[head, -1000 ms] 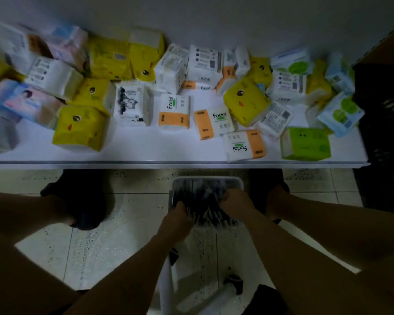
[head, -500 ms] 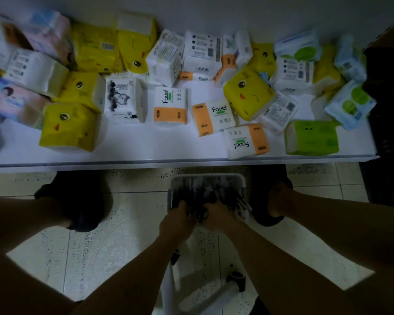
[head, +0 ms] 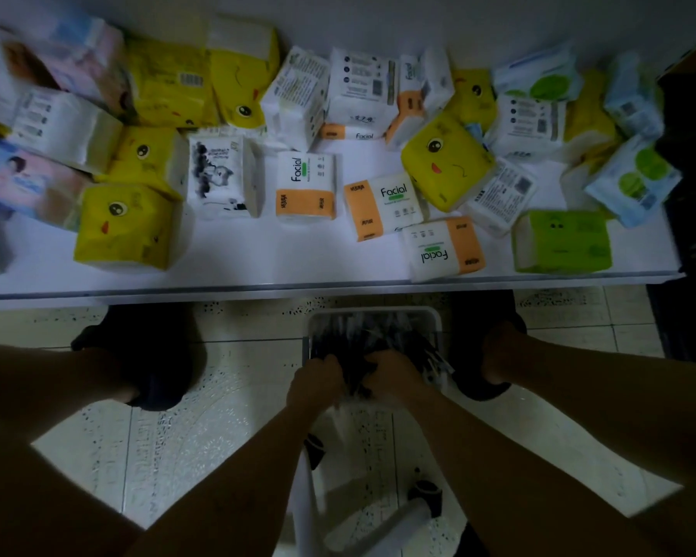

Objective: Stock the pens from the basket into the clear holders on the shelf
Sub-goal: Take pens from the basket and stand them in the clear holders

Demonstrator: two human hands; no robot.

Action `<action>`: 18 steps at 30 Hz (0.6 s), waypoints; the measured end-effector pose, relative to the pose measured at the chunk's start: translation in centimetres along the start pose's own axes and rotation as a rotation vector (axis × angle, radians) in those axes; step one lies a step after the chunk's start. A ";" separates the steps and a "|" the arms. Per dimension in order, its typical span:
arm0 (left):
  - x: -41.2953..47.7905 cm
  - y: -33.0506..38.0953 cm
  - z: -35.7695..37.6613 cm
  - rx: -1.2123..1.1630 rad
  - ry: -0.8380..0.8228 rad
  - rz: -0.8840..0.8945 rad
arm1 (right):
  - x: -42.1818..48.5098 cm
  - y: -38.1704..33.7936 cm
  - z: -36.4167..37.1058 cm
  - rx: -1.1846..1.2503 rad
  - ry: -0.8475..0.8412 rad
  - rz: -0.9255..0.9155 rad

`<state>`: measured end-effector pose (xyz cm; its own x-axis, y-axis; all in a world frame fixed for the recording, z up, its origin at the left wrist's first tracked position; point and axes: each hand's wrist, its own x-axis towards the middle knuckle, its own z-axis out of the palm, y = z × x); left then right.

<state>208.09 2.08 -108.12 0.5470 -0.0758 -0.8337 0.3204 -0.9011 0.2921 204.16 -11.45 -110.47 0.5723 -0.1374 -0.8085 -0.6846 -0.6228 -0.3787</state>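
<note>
A white basket [head: 372,313] sits on the floor below the shelf edge, filled with several dark pens [head: 372,341]. My left hand [head: 314,385] and my right hand [head: 394,379] are both down at the basket's near side, fingers curled into the pile and gripping a bundle of pens between them. A few pens stick out to the right of my right hand. No clear holders are in view.
The white shelf [head: 258,271] above carries several tissue packs, among them a yellow pack [head: 125,227] and a green pack [head: 563,241]. My feet in dark shoes [head: 153,355] flank the basket. A white wheeled frame [head: 310,512] stands on the tiled floor below my arms.
My right hand moved left toward my left hand, and both closed in on the pens at the basket's near side. The view tilted up slightly.
</note>
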 end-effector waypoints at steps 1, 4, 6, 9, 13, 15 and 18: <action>-0.4 0.2 -0.2 0.009 0.042 0.024 | 0.0 0.0 -0.1 0.022 0.008 0.009; -1.3 0.6 -0.9 -0.119 0.068 0.056 | -0.2 -0.1 -0.3 0.080 0.051 0.047; -1.3 0.3 -0.9 -0.252 0.082 0.036 | -0.7 -0.5 -0.8 0.054 0.105 0.065; -2.2 0.0 -1.4 -0.373 0.017 -0.028 | -1.4 -0.5 -1.6 0.027 0.182 0.080; -4.2 0.3 -2.4 -0.629 -0.138 -0.134 | -2.9 -0.9 -3.1 -0.082 0.153 0.129; -5.4 0.8 -3.0 -0.706 -0.166 -0.086 | -4.4 -1.2 -3.7 -0.094 0.119 0.137; -7.3 1.3 -3.9 -0.764 -0.205 0.026 | -6.4 -1.5 -4.4 -0.011 0.134 0.155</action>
<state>207.49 3.10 -99.80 0.4317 -0.2368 -0.8704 0.7926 -0.3611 0.4914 203.51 -13.00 -102.80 0.5155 -0.3333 -0.7894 -0.7648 -0.5944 -0.2485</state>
